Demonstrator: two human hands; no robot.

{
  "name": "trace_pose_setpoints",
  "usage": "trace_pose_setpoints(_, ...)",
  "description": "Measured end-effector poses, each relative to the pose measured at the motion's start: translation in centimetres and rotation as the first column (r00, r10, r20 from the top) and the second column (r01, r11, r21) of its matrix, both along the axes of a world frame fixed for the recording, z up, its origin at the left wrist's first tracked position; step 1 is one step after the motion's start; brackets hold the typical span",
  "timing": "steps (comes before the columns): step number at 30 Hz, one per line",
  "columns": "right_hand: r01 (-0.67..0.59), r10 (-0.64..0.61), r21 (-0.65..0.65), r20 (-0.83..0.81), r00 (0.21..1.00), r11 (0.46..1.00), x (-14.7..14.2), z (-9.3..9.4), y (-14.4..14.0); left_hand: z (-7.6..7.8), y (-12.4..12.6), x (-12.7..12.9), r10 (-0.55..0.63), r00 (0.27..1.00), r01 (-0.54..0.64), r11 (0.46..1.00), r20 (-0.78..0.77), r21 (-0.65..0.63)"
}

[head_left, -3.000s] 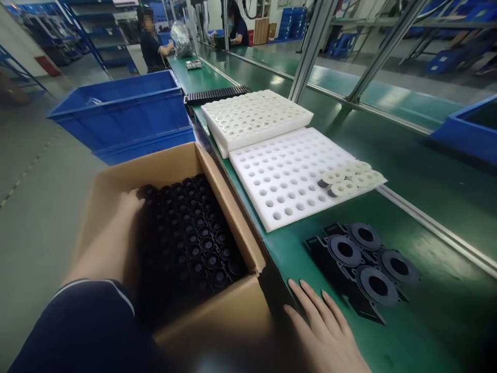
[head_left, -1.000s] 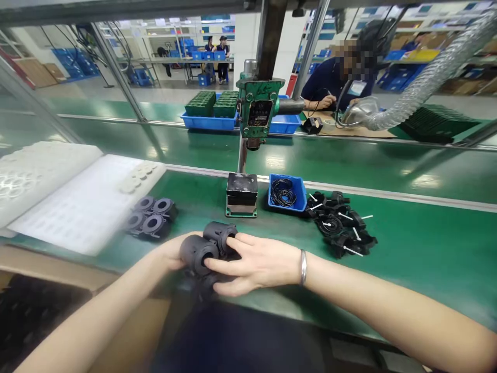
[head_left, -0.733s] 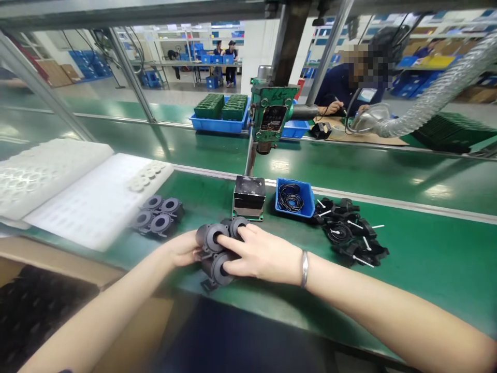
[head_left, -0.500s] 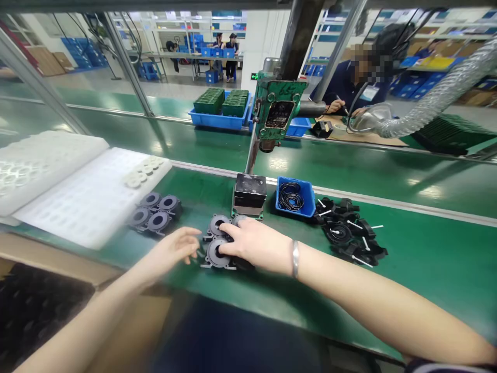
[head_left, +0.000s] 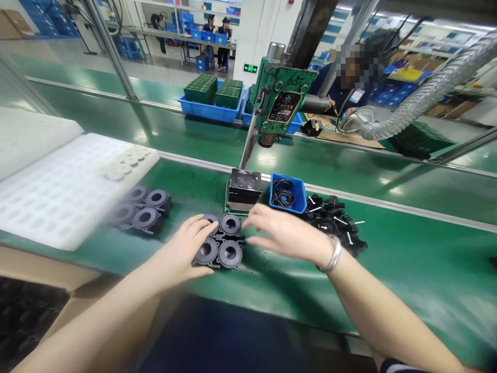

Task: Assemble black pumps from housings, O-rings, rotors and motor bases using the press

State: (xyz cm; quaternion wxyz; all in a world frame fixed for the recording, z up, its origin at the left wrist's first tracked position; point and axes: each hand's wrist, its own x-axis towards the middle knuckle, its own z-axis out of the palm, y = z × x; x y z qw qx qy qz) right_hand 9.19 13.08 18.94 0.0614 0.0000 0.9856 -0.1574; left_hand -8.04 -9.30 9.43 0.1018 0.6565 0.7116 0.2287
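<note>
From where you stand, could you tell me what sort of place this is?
Most likely a factory assembly line: a long green conveyor belt, a bench press, blue bins of parts, and black housings by the hands.

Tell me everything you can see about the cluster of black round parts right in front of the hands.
The black parts are a tight cluster of about four dark, matte, plastic-looking housings, each with a raised round collar around a centre hole, openings facing up. They lie flat on the green bench, just in front of the press base. The left hand touches the cluster's left side with spread fingers; the right hand hovers open just to its right, apparently not touching.
</note>
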Motion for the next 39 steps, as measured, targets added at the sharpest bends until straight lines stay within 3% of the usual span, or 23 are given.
trace_pose_setpoints(5,-0.066,0.066,-0.033,-0.004,0.998,0.997,1.4,-3.2,-3.2,-0.6,0.6,-0.6,-0.039,0.995,0.043,0.998,-0.095,0.042)
trace_pose_setpoints(13,-0.066,0.078,0.188,-0.057,0.995,0.98,4.1,-4.0,-5.2,-0.3,-0.1,-2.2,-0.046,0.991,0.051,0.998,-0.129,0.04)
trace_pose_setpoints(17,-0.024,0.018,0.168,0.039,0.999,0.985,5.2,-4.5,-6.1,-0.2,0.2,-2.7,-0.084,0.99,0.089,0.995,-0.114,0.035)
trace_pose_setpoints(25,0.05,-0.044,0.266,-0.027,0.999,0.963,3.9,-5.5,-6.5,0.2,0.5,-2.8,-0.167,0.98,0.169,0.985,-0.112,0.013)
trace_pose_setpoints(30,0.05,-0.031,0.253,-0.08,0.996,0.966,1.9,-6.5,-7.4,-0.4,0.9,-2.5,-0.162,0.977,0.168,0.985,-0.136,0.036)
trace_pose_setpoints(34,0.0,0.02,0.17,-0.115,0.993,0.985,1.2,-6.2,-6.7,-0.7,1.0,-1.8,-0.137,0.977,0.144,0.989,-0.166,0.028)
trace_pose_setpoints(39,0.08,-0.057,0.061,-0.311,0.949,0.995,1.1,-5.7,-5.3,1.3,-0.5,-2.8,-0.064,0.97,0.078,0.996,-0.235,0.051)
